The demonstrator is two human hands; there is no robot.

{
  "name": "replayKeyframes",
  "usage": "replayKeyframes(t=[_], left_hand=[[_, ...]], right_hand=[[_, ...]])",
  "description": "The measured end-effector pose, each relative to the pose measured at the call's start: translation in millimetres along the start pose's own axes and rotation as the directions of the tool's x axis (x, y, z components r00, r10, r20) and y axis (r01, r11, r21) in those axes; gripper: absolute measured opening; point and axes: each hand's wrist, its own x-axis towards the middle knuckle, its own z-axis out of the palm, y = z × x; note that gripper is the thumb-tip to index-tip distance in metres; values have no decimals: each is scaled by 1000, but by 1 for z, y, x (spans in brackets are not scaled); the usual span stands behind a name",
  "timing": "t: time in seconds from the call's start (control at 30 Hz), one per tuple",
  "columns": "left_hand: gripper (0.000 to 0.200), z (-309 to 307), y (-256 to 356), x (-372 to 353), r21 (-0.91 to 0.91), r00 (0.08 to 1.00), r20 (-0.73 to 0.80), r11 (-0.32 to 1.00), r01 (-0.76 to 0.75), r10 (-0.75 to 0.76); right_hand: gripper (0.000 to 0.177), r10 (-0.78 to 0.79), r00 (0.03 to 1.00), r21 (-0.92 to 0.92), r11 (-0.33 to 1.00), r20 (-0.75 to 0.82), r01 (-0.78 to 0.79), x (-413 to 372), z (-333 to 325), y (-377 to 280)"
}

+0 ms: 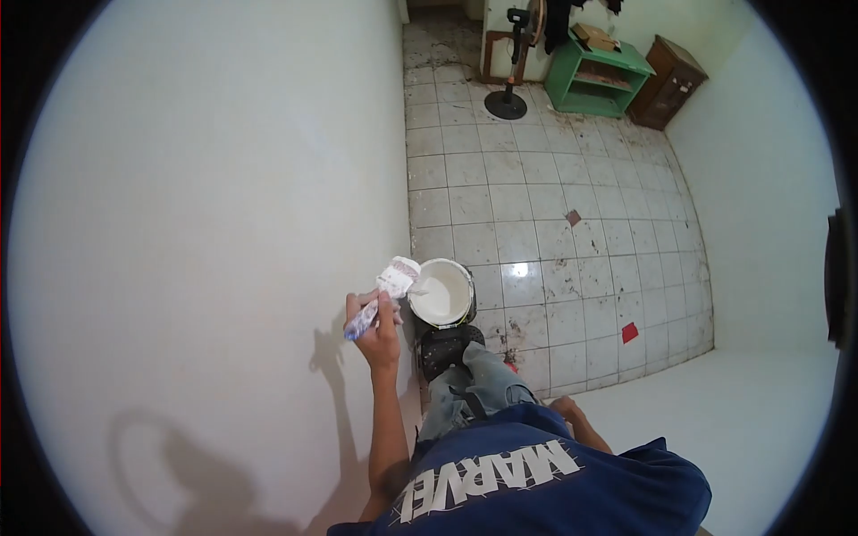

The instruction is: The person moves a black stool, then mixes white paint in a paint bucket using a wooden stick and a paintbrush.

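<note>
My left hand (pixel 380 322) is closed around the handle of a paintbrush (pixel 399 275) whose ferrule and bristles are coated in white. The brush head points away from me, beside the left rim of a paint bucket (pixel 468 284). White paint lies in the bucket, which stands in front of my dark shoes (pixel 447 350) close to the left wall. My right hand (pixel 563 408) hangs low by my right hip, its fingers hidden behind my shirt and trousers.
A white wall (pixel 223 223) runs along my left. On the stained tile floor (pixel 536 205) are small red and brown patches. A standing fan (pixel 507 104), a green shelf cabinet (pixel 597 80) and a brown wooden cabinet (pixel 666 82) stand at the far end.
</note>
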Motion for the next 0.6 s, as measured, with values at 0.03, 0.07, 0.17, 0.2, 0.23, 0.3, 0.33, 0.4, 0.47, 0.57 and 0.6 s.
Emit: replayKeyframes(t=[0.03,0.07,0.17,0.2,0.23,0.3,0.33,0.4,0.47,0.57,0.6], left_hand=[[11,0,5,1,-25,1000,3,1000,9,-9],[12,-1,10,1,-52,1000,10,999,16,-15],[14,-6,29,-2,-189,998,-32,981,55,-62],[15,-8,32,-1,-234,995,-51,970,68,-82],[16,-12,32,0,-264,994,-69,962,65,-86],[18,-16,31,0,-318,990,-101,946,63,-100],[19,-17,31,0,-343,981,-140,936,81,-136],[21,-18,31,0,-393,953,-217,912,114,-212],[23,-19,23,-4,-475,908,-288,869,140,-303],[27,-16,16,-8,-662,798,-313,721,205,-515],[28,-17,14,-9,-727,750,-299,650,221,-590]], right_hand=[[26,-80,997,-19,997,1,80,8,-1,-3],[27,-67,998,55,996,-12,68,-3,-7,-24],[31,-81,995,215,972,-63,93,-25,-29,-87],[30,-124,988,224,964,-93,142,-25,-35,-101],[30,-167,978,233,953,-122,192,-24,-40,-115],[29,-265,950,221,929,-166,298,-25,-52,-135],[29,-308,933,212,915,-185,344,-25,-54,-139],[29,-310,933,212,914,-183,345,-25,-55,-142],[28,-285,946,233,920,-153,314,-16,-55,-139],[25,-186,980,230,953,-70,197,1,-46,-107],[27,-143,989,191,970,-43,149,2,-43,-101]])
